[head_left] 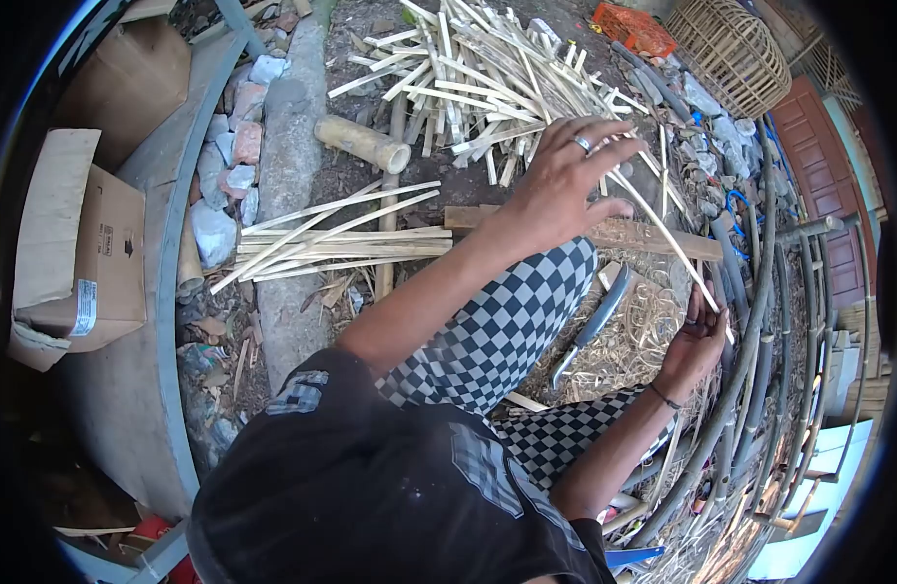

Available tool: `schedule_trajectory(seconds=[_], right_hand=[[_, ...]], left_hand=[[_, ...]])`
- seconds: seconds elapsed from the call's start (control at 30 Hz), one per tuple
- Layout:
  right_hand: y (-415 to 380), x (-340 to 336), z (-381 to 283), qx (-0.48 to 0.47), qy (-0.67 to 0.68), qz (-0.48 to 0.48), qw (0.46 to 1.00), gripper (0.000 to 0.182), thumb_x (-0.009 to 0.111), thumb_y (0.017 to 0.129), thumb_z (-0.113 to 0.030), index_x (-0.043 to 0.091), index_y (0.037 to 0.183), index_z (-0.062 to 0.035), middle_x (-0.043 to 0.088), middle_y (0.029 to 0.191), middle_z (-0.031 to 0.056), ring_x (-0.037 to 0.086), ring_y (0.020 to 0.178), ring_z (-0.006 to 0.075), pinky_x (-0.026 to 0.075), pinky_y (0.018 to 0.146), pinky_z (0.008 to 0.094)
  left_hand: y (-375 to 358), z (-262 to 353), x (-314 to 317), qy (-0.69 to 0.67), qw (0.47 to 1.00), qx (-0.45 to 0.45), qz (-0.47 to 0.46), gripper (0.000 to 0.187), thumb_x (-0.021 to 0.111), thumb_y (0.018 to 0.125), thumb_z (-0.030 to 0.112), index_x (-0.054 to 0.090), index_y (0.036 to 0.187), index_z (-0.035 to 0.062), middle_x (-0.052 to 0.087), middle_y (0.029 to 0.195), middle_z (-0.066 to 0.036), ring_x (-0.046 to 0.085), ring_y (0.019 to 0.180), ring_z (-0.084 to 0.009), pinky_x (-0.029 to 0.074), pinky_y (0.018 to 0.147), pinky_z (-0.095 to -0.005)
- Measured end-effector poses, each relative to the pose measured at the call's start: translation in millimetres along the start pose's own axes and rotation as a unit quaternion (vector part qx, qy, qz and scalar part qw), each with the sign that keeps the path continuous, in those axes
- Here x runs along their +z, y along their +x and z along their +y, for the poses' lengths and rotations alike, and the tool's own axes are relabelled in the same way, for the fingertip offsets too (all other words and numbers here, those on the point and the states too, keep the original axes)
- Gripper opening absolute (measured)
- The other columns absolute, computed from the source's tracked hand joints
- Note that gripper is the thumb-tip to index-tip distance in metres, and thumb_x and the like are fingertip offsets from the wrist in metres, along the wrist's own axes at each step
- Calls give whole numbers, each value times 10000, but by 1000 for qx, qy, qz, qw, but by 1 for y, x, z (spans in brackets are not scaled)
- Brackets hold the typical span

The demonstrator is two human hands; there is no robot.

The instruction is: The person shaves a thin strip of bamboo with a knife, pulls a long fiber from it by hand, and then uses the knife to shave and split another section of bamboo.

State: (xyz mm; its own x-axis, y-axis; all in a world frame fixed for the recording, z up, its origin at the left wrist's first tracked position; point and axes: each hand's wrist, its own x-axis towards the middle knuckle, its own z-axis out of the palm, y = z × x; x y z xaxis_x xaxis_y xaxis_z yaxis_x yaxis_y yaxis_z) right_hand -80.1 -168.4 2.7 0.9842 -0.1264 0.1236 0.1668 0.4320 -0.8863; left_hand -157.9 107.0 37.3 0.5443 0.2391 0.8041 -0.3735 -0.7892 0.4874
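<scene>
A thin, pale bamboo strip (666, 227) slants from beneath my left hand down to my right hand. My right hand (697, 341) has its fingers closed around the lower part of the strip, near its end. Over the upper end, my left hand (570, 175), with a ring on one finger, has thumb and fingers apart; the strip shows in the gap between them. Below the strip lies a wooden plank (624, 234). A knife (605, 310) rests by my legs in checkered trousers (497, 336), among curled shavings (653, 316).
A large heap of split bamboo strips (487, 83) lies ahead. Several more strips (351, 243) and a bamboo tube (363, 143) are at left. Long poles (760, 321) line the right side. Also around are a woven basket (729, 54), an orange crate (635, 27) and a cardboard box (108, 253).
</scene>
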Motion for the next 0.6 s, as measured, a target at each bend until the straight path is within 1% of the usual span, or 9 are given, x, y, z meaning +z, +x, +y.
schedule_trajectory(seconds=[0.07, 0.1, 0.17, 0.27, 0.3, 0.37, 0.5, 0.57, 0.6], right_hand=[[-18, 30, 8, 70, 7, -86, 994, 350, 411, 1051, -233, 536, 1147, 80, 586, 1201, 301, 646, 1062, 328, 526, 989, 375], [-29, 49, 9, 94, 8, -139, 986, 343, 417, 1050, -238, 535, 1143, 70, 597, 1188, 288, 648, 1051, 326, 526, 985, 371], [-56, 85, 13, 140, 48, -221, 964, 335, 419, 1052, -238, 527, 1153, 63, 607, 1166, 275, 669, 998, 329, 567, 909, 379], [-85, 115, 30, 181, 63, -293, 937, 357, 381, 1065, -259, 464, 1239, 42, 599, 1169, 280, 678, 973, 338, 579, 869, 395], [-100, 126, 31, 255, 94, -322, 907, 412, 360, 1070, -292, 399, 1319, 34, 578, 1208, 288, 677, 977, 342, 575, 861, 394], [-102, 117, 39, 291, 38, -356, 887, 481, 352, 1070, -340, 331, 1384, 24, 558, 1237, 296, 675, 984, 340, 575, 851, 392], [-83, 92, 27, 275, 16, -333, 902, 524, 370, 1061, -381, 315, 1398, 15, 580, 1198, 290, 684, 958, 328, 582, 824, 384], [-66, 72, 10, 191, -71, -296, 933, 519, 383, 1058, -383, 342, 1388, 16, 609, 1145, 278, 693, 923, 310, 588, 787, 373], [-56, 60, 4, 157, -101, -263, 947, 500, 388, 1060, -366, 359, 1377, 18, 621, 1122, 270, 697, 904, 301, 589, 776, 365]], left_hand=[[-20, 5, -21, 113, 985, 78, -104, 464, 765, 785, 283, 657, 1210, 132, 641, 1206, -61, 539, 1215, -223, 262, 1150, -524], [-28, 5, -33, 115, 985, 75, -106, 464, 765, 785, 283, 657, 1210, 132, 641, 1206, -61, 539, 1215, -223, 262, 1150, -524], [-43, 1, -59, 224, 948, 60, -217, 396, 724, 824, 211, 669, 1208, 131, 686, 1094, -72, 582, 1152, -229, 306, 1129, -477], [-65, -10, -115, 151, 951, -88, -257, 325, 688, 843, 120, 697, 1168, 110, 697, 1009, -116, 641, 1003, -292, 453, 967, -409], [-77, -19, -129, 152, 944, -138, -258, 308, 686, 841, 101, 708, 1148, 103, 691, 1016, -136, 650, 958, -317, 491, 900, -397], [-97, -28, -153, 144, 947, -182, -224, 298, 676, 839, 70, 715, 1133, 99, 690, 1025, -152, 654, 941, -338, 514, 841, -412], [-141, -71, -214, 222, 901, -273, -255, 310, 733, 796, 107, 717, 1104, 75, 676, 1053, -148, 639, 971, -353, 504, 889, -411], [-179, -106, -252, 327, 837, -319, -300, 584, 832, 690, 161, 648, 1239, 84, 657, 1135, -182, 610, 1073, -376, 480, 953, -427], [-178, -103, -260, 327, 838, -315, -302, 584, 832, 690, 161, 648, 1239, 84, 657, 1135, -182, 610, 1073, -376, 480, 953, -427]])
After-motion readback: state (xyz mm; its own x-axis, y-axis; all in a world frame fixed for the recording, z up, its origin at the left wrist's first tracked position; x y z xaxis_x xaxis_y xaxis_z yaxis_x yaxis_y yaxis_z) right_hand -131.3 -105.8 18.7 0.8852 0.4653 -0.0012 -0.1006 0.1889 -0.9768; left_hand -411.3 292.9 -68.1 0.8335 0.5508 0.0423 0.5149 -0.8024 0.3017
